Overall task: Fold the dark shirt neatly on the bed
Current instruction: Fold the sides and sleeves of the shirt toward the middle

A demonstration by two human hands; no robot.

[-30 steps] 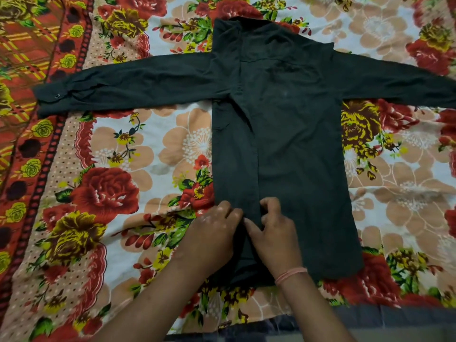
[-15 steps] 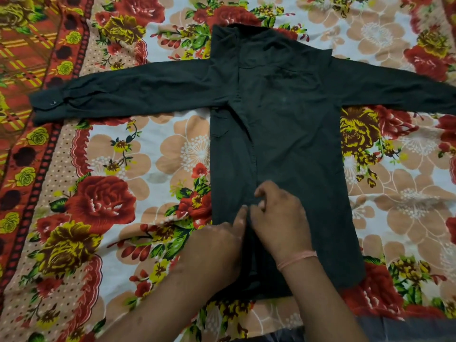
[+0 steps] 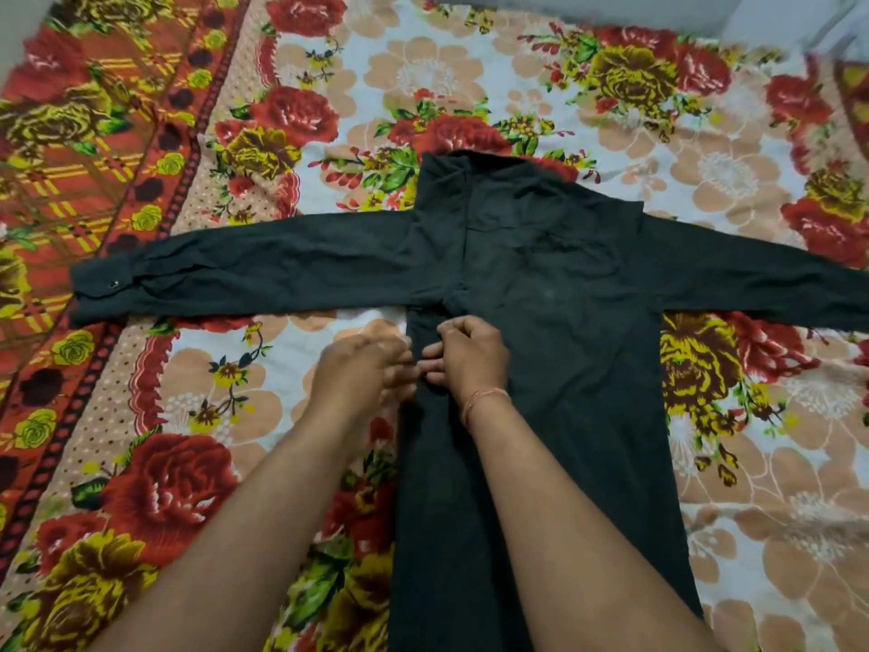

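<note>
Red and orange plaid runs down the border [image 3: 70, 181] of the flowered bedsheet [image 3: 752, 463] at my far left. Just inside it lies the cuff [image 3: 101, 284] of the near sleeve [image 3: 282, 270], stretched flat and straight out sideways from the dark shirt [image 3: 578, 350].

Below that sleeve comes my left hand [image 3: 362, 374]. It sits at the left edge of the shirt's body, mostly over the sheet, with its fingers reaching right onto the cloth. The hand is blurred, so I cannot tell whether those fingers nip the fabric or only touch it.

My right hand [image 3: 470, 360] is just beside it, lying on the shirt, the fingertips of the two hands nearly meeting. Its fingers are curled and, with the thumb raised above them, they pinch the front strip of the shirt just below the line of the sleeves. A thin pinkish thread band [image 3: 484, 398] circles that wrist.

The shirt lies spread on the bed, collar [image 3: 465, 167] away from me. Its body runs down toward me under my right forearm and out of the bottom of the view. Most of its body lies to the right of both hands. The far sleeve [image 3: 776, 294] stretches flat out to the right edge of the view.
</note>
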